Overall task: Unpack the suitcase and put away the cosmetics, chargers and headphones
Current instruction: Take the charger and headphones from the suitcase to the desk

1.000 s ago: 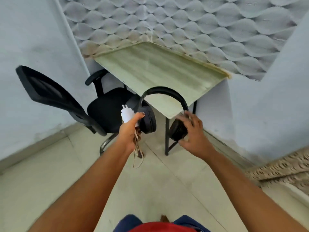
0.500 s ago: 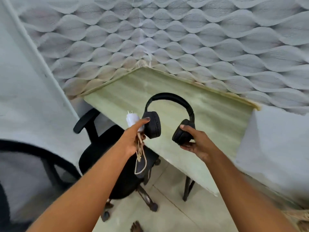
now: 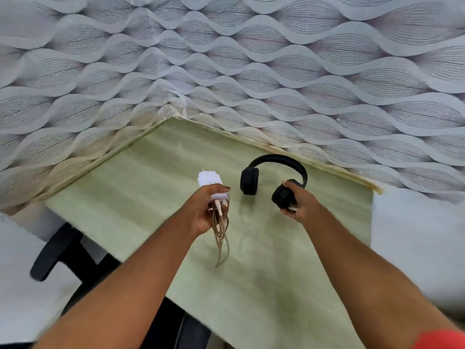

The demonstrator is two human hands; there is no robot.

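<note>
Both arms reach out over a pale green surface (image 3: 151,197) set into a corner of walls papered in a grey wave pattern (image 3: 276,71).

Left hand (image 3: 201,214): clenched around a white charger (image 3: 210,183), thumb laid across its front. The plug prongs point up and away from the person. A bundled beige cable (image 3: 221,238) hangs from under the charger, through the fist, its loops dangling above the surface; whether the lowest loop touches the top cannot be told.

Right hand (image 3: 298,204): grasping black over-ear headphones (image 3: 274,177) by the right ear cup, fingers curled around it. The headband arches upward toward the wall; the left ear cup hangs free, between the two hands. The headphones appear held just above the surface, near its back edge, with a faint shadow beneath; contact with the top is unclear.

Charger and headphones sit side by side, apart, not touching.

Lower left: part of a black chair (image 3: 65,255) shows beside and partly under the surface edge. A red sleeve edge (image 3: 440,340) shows at the lower right corner.
</note>
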